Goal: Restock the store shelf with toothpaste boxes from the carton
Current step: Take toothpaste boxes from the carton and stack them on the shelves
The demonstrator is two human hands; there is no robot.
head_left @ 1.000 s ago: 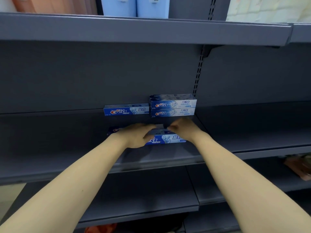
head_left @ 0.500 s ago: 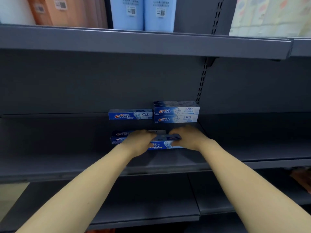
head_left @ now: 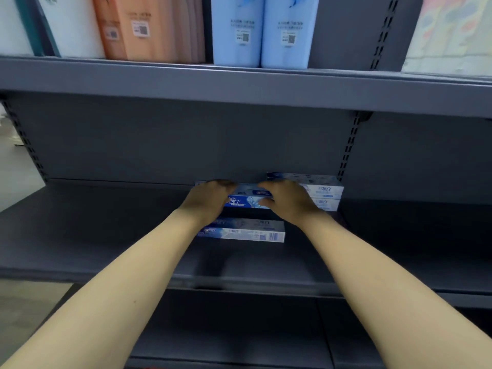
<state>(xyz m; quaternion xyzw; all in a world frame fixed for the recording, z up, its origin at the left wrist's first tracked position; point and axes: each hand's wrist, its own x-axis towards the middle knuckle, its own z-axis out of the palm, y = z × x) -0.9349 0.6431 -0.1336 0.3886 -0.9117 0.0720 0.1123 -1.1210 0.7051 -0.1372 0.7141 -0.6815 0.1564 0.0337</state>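
Toothpaste box (head_left: 246, 199) — light, stiff card, slick faces, crushable corners; you hold it endwise, left hand (head_left: 210, 201) and right hand (head_left: 286, 201) gripping, at the shelf (head_left: 106, 235) back beside stacked boxes (head_left: 326, 193).

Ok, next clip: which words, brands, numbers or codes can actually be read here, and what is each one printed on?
No text reads in full.
Held box: red-and-white logo fragment between the left hand and right hand, rest covered.
Stacked boxes: Chinese characters, too blurred.
Front box: barcode and small print, unreadable.
Blue packs: QR labels, small print blurred.
Orange pack: QR label, unreadable.
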